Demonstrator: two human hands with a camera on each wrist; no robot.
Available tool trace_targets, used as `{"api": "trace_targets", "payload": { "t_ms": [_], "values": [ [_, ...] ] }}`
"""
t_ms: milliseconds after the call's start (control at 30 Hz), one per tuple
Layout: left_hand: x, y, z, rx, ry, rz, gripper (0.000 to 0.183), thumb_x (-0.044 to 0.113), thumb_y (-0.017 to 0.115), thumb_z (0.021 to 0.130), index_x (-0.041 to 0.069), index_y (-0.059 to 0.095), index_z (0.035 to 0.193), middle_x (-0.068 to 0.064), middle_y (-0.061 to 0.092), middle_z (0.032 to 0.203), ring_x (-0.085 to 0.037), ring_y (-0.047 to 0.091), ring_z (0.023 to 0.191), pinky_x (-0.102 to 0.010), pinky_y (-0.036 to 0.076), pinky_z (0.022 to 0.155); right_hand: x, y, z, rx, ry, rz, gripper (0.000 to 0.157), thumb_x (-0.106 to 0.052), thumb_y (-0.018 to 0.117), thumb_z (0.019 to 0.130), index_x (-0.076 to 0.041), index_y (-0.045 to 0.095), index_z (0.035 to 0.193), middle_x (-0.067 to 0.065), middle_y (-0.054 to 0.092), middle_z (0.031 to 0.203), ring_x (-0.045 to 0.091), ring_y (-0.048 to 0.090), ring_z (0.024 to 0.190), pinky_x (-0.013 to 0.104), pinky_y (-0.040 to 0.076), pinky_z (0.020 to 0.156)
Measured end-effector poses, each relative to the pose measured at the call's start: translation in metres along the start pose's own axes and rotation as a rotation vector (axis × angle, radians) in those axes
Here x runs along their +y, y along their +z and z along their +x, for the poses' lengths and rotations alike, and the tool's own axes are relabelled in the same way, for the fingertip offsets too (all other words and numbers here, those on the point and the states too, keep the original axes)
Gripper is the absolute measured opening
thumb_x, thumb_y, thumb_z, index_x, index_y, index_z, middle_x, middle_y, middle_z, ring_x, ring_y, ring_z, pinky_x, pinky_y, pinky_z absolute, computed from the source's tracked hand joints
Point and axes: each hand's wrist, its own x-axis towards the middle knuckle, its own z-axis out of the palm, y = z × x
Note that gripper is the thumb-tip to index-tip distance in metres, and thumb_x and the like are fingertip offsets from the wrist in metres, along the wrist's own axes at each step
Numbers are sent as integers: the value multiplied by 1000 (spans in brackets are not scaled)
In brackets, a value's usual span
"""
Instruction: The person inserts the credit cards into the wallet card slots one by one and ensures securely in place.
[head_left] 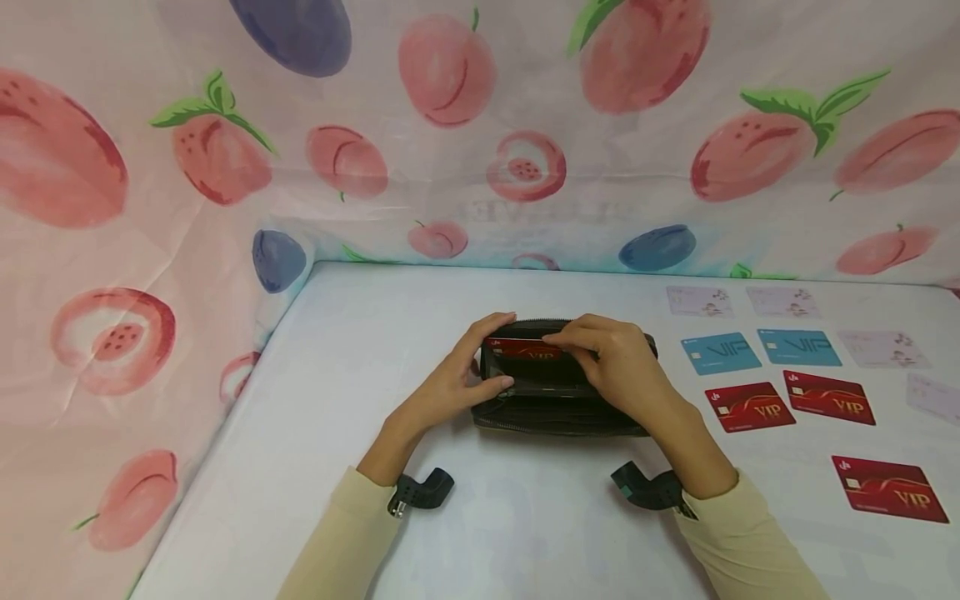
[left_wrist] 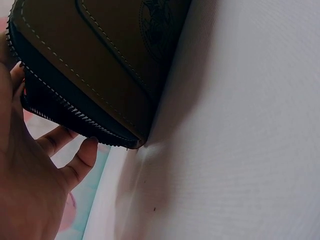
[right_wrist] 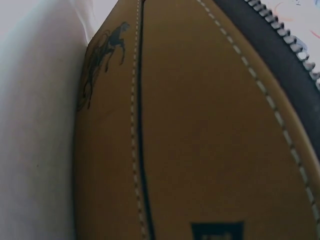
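An unzipped long wallet point(head_left: 558, 425) stands on the white table, its dark inside facing up. My left hand point(head_left: 455, 379) grips its left end, thumb on the inner edge and fingers behind. With thumb and forefinger, my right hand point(head_left: 618, 358) pinches the upper edge of a red VIP card point(head_left: 510, 348), which sits partly inside the back part of the wallet. The left wrist view shows the brown stitched cover point(left_wrist: 90, 60) and zipper beside my left hand point(left_wrist: 30, 165). Brown leather point(right_wrist: 200, 110) with a dark horse print fills most of the right wrist view; my right hand is hidden there.
Right of the wallet lie several loose cards: red VIP cards point(head_left: 890, 488), two blue VIP cards point(head_left: 721, 353) and pale pink ones point(head_left: 699, 302). A fruit-print cloth point(head_left: 585, 225) rises behind and left of the white table point(head_left: 337, 350).
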Motion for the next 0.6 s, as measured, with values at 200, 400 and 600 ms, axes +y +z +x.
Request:
{"api": "trace_targets", "payload": {
  "t_ms": [200,400,600],
  "values": [
    [0,0,0,-1,3,10,69,1,64,88,3,27,147,-12,27,150,-29,35,121,-53,38,74,-1,-1,-1,-26,19,-6,24,6,72,80,-8,76,99,6,69,90,24,66,84,40,53,71],
    [0,0,0,1,6,18,69,2,64,89,3,28,147,-12,27,150,-26,34,122,-53,38,74,-1,1,-1,-46,21,5,21,5,70,82,-7,77,98,4,68,89,23,66,86,40,53,74],
    [1,0,0,2,9,19,68,1,64,88,2,28,146,-14,27,150,-27,35,122,-53,39,74,-1,1,-2,-54,19,-9,21,6,71,81,-8,77,97,3,67,87,22,65,84,40,52,72]
  ]
}}
